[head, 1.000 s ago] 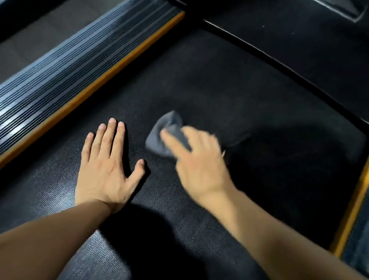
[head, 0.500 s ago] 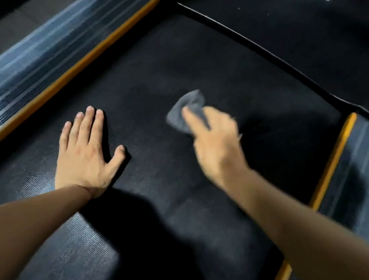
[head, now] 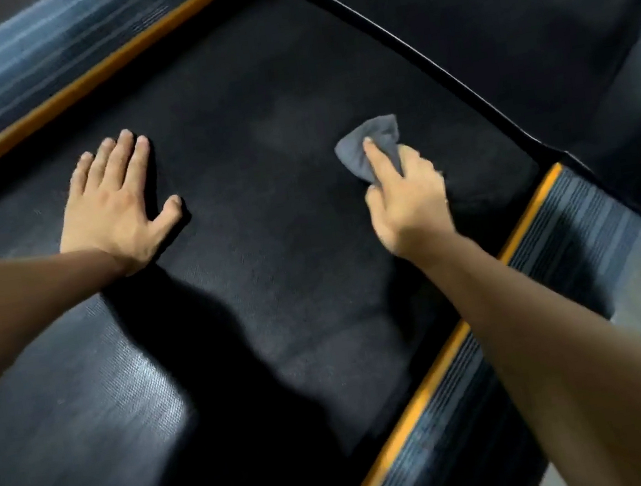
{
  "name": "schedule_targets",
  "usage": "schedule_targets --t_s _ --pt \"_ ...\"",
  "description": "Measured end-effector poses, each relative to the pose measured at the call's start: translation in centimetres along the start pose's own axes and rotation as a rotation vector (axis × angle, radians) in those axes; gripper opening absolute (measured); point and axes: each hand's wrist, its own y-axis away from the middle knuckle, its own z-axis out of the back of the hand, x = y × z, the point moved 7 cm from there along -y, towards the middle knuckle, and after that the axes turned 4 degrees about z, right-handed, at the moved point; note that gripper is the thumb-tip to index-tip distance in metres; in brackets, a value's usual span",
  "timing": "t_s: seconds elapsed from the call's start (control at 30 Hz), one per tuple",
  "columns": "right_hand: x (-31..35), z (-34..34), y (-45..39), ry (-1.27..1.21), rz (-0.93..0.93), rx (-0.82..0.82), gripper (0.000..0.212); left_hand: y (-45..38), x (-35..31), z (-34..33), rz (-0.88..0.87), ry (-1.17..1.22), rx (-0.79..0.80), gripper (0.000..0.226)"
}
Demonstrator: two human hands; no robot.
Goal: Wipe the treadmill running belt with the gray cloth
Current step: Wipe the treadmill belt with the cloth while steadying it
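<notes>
Two hands on belt (head: 259, 169) | left hand (head: 117, 213) flat | right hand (head: 407, 197) gripping gray cloth (head: 373, 144)

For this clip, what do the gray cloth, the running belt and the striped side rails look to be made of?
Gray cloth: soft fabric, possibly microfiber; it bunches in limp folds under the right hand.
Running belt: matte black rubber-like sheet; a fine woven texture shows where light catches it.
Side rails: ribbed, faintly glossy, probably plastic or metal, with an orange edge strip; blur leaves that open.

Two hands (head: 116, 205) (head: 407, 201), one gray cloth (head: 373, 144), one running belt (head: 270, 250), two side rails (head: 38, 60) (head: 558, 250)
</notes>
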Motion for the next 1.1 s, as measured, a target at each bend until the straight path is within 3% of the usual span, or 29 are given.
schedule_targets --t_s 0.07,0.2,0.27,0.33,0.43,0.53,0.67,0.8,0.87,0.93,1.0,1.1 --pt "3.8 -0.1 2.3 -0.023 0.006 0.029 0.06 0.0 -0.2 0.2 -0.002 -0.058 -0.008 0.088" --pt "12.0 -0.4 10.8 -0.11 0.229 0.12 0.065 1.6 -1.6 1.4 0.062 -0.072 -0.018 0.075" --pt "12.1 -0.1 11.6 -0.111 0.324 0.122 0.066 4.3 -4.4 1.8 0.114 0.048 0.012 0.073" --pt "10.5 -0.2 10.3 -0.07 0.386 0.167 0.06 8.6 -8.1 1.5 0.053 0.121 0.065 0.078" --pt "2.5 0.9 6.6 -0.075 0.112 0.103 0.041 14.3 -11.2 0.4 -0.084 0.072 0.122 0.079" --pt "-4.4 1.2 5.4 0.004 -0.028 0.212 0.062 15.5 -11.3 -0.5 -0.087 0.04 0.129 0.078" --pt "-1.4 0.6 7.2 -0.089 -0.146 0.135 0.069 15.3 -11.3 -0.5 -0.073 0.037 0.122 0.078" --pt "6.1 0.1 12.7 -0.1 0.001 0.154 0.074 15.2 -11.2 -0.5 -0.071 0.035 0.112 0.079" --pt "6.5 0.3 12.7 -0.115 0.178 0.215 0.073 15.4 -11.2 -0.6 -0.07 0.037 0.103 0.079" --pt "3.8 0.5 10.4 -0.109 0.26 0.234 0.054 15.3 -11.2 -0.7 -0.068 0.045 0.098 0.079" --pt "-1.9 1.9 7.2 -0.077 0.073 0.111 0.04 15.3 -11.2 -0.7 -0.067 0.059 0.097 0.079" --pt "-8.2 2.8 5.0 0.033 -0.225 0.109 0.063 15.4 -11.1 -0.6 -0.057 0.046 0.089 0.079"
